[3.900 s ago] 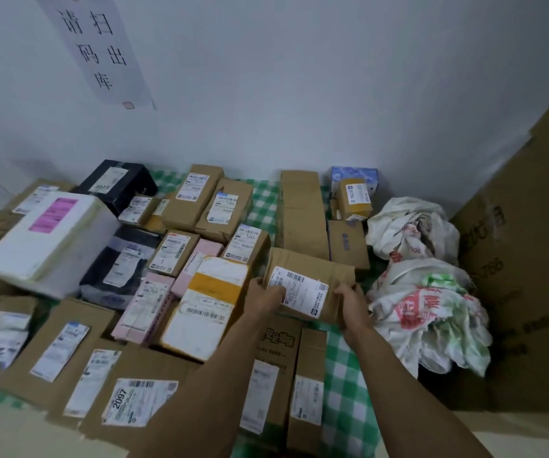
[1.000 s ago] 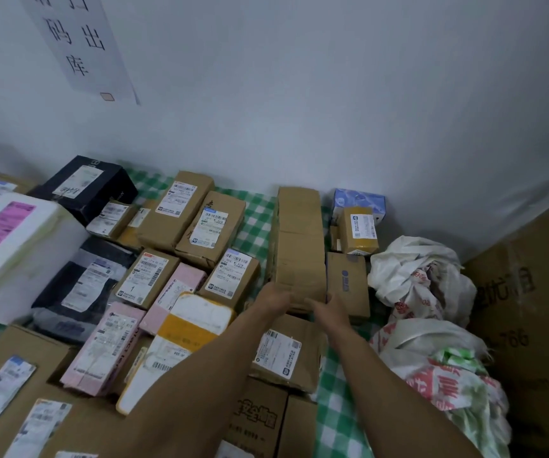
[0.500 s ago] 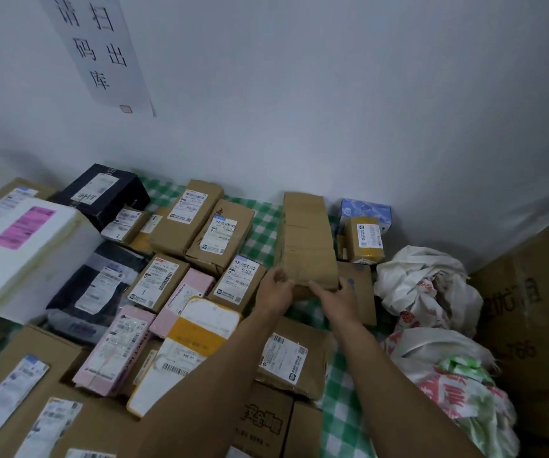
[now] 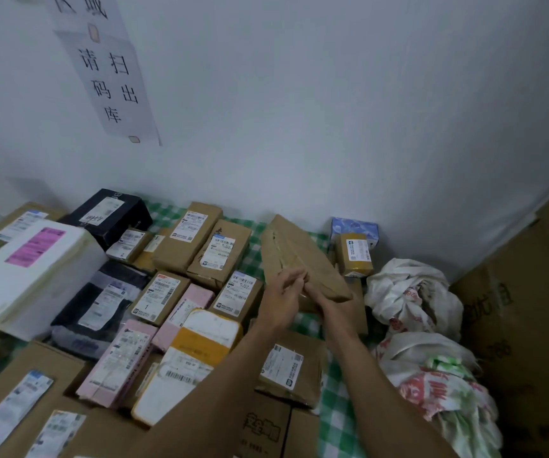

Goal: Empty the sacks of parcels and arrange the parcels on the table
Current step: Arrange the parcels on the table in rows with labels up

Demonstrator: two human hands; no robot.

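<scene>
A long brown cardboard parcel (image 4: 299, 256) is lifted and tilted above the green checked table (image 4: 336, 414), its far end pointing toward the wall. My left hand (image 4: 283, 299) grips its near edge from the left, fingers curled onto the top. My right hand (image 4: 327, 307) holds the near end from below and is mostly hidden under the parcel. Many labelled parcels lie in rows on the table, among them a brown one with a white label (image 4: 291, 366) under my forearms and a yellow-and-white one (image 4: 197, 352).
Crumpled white sacks with red and green print (image 4: 431, 375) lie at the right. A large cardboard sheet (image 4: 524, 325) leans at the far right. A white foam box with a pink label (image 4: 31, 269) stands at the left. The wall is close behind.
The brown labelled parcel was set down on the table. Both hands then moved back to the long brown parcel, and now it is raised and swung to a slant.
</scene>
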